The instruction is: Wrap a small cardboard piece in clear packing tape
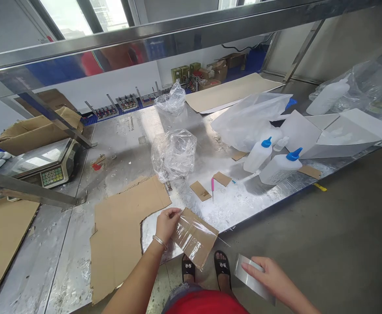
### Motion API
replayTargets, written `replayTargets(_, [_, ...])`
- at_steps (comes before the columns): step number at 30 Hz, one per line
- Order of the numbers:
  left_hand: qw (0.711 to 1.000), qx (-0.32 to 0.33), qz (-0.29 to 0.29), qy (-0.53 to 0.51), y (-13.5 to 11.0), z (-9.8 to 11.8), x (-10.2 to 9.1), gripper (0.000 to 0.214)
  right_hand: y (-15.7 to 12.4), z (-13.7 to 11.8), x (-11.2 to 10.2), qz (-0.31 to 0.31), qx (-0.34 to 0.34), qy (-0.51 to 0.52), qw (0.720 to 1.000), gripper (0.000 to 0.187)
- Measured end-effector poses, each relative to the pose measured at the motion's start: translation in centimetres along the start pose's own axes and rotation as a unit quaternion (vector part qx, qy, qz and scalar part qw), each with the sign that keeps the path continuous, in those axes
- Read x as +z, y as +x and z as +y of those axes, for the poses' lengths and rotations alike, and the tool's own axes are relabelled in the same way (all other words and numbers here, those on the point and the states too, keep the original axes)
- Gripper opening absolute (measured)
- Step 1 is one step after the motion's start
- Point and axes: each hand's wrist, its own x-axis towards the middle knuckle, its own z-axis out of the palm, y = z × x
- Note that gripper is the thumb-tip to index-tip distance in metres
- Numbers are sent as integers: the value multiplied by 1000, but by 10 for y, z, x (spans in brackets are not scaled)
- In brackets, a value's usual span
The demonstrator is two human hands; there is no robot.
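My left hand (168, 222) pinches the upper left corner of a small cardboard piece (196, 242) at the table's front edge. Shiny clear film or tape lies over that cardboard, and a thin strand sticks out from its right corner. My right hand (271, 274) grips a wide silver-grey band (251, 279) past the table edge, over the floor; its exact kind is unclear. Beyond the cardboard lie two small cardboard scraps (200, 191) and a pink-handled thin tool (212, 187). Left of my left hand rests a large cut cardboard sheet (122, 231).
Crumpled clear plastic (179, 155) sits mid-table. To the right stand white bottles with blue caps (259, 157), a white open box (344, 135) and a translucent bag (246, 117). A scale (52, 161) is at left. A metal beam (178, 41) crosses above the table.
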Motion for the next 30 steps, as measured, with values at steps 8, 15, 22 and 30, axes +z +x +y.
replayTargets(8, [1000, -1, -3, 5, 0, -2, 0, 18, 2, 1, 1, -5, 2, -12, 1000, 50])
replayTargets(15, [1000, -2, 1, -1, 1, 0, 1, 18, 4, 1, 1, -8, 4, -20, 1000, 50])
replayTargets(22, [1000, -4, 7, -12, 1, -2, 1, 19, 7, -3, 1, -8, 0, -21, 1000, 49])
replayTargets(30, [1000, 4, 11, -5, 4, -8, 3, 20, 5, -4, 1, -11, 8, -15, 1000, 51])
